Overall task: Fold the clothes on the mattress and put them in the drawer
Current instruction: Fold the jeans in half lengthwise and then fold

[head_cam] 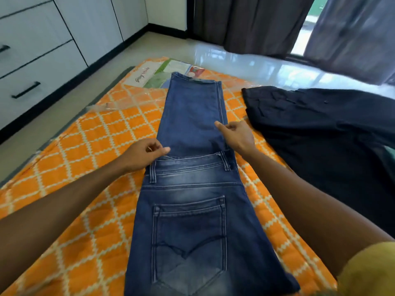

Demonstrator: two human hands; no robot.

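Note:
Blue jeans (pixel 192 124) lie lengthwise on the orange patterned mattress (pixel 85 167), with the waistband (pixel 192 165) and back pocket part laid over the legs. My left hand (pixel 145 155) hovers at the waistband's left corner with loosely curled fingers and the thumb out, and grips nothing that I can see. Over the jeans' right edge, just beyond the waistband, my right hand (pixel 236 135) is also loosely curled and holds nothing visible. A dark garment (pixel 320 129) lies spread on the mattress to the right. White drawers (pixel 32 67) with black handles stand at the left.
A clear plastic bag with printed paper (pixel 158 75) lies at the mattress's far end under the jeans' hems. Glossy tiled floor (pixel 245 63) stretches beyond, up to dark curtains (pixel 256 24) and a window. A strip of floor separates the mattress from the drawers.

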